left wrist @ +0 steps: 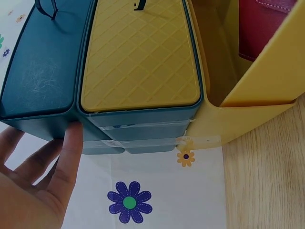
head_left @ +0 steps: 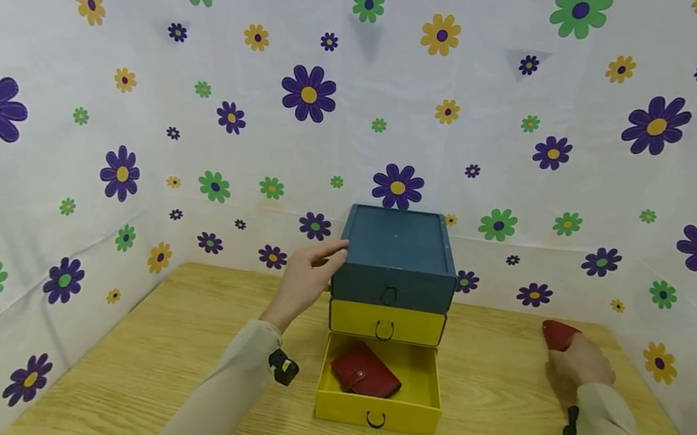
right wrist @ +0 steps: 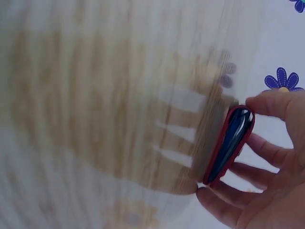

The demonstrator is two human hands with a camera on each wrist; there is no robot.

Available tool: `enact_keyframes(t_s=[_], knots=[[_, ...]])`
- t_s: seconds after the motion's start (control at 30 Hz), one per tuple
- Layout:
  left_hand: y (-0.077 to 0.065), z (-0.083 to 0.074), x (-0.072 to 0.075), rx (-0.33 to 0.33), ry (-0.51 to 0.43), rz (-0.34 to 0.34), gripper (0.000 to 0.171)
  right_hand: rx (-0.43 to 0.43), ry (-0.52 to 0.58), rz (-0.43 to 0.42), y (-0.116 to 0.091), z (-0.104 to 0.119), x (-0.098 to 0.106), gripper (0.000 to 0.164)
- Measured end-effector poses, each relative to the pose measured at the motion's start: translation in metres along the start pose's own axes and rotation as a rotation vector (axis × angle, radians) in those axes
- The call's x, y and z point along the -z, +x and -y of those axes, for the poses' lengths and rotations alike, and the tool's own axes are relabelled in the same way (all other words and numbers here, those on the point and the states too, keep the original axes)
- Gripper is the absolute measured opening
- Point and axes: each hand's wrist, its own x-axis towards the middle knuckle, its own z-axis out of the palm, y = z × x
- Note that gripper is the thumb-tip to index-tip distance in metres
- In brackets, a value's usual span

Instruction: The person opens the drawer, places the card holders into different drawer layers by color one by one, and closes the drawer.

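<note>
A small drawer unit with a blue top (head_left: pixel 399 240) stands in the middle of the table, its bottom yellow drawer (head_left: pixel 376 413) pulled out. Inside that drawer lies a red wallet (head_left: pixel 366 372) with a snap strap. My left hand (head_left: pixel 304 278) touches the upper left side of the unit; in the left wrist view its fingers (left wrist: pixel 71 155) rest against the blue side. Off to the right, my right hand (head_left: pixel 585 362) grips a second red wallet (head_left: pixel 557 334) at the table's surface. The right wrist view shows this wallet edge-on, with clear, dark-looking sleeves (right wrist: pixel 232 143) inside, between thumb and fingers.
Above the pulled-out drawer, a yellow drawer (head_left: pixel 385 322) and a blue drawer (head_left: pixel 392 288) are closed, each with a black loop handle. A white cloth (head_left: pixel 358 151) with printed flowers hangs behind and at both sides of the wooden table (head_left: pixel 196 375).
</note>
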Motion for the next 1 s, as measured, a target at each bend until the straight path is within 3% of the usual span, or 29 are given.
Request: enact_keyframes(t_s=[0.23, 0.47, 0.8, 1.0], knots=[[0.0013, -0.004, 0.0013, -0.012, 0.005, -0.001, 0.04, 0.031, 0.023, 0.071, 0.0019, 0.0039, -0.0012, 0.077], [0.0012, -0.0014, 0.0011, 0.01, 0.006, 0.006, 0.039, 0.09, -0.047, 0.064, -0.0021, 0.0043, -0.0033, 0.075], [-0.001, -0.0044, 0.0012, 0.011, 0.003, 0.01, 0.04, 0.118, -0.048, 0.064, 0.0004, -0.0005, -0.0019, 0.07], [0.0006, 0.0016, 0.0003, 0.004, 0.013, -0.002, 0.039, 0.126, -0.056, 0.061, 0.0008, -0.0037, -0.0023, 0.08]])
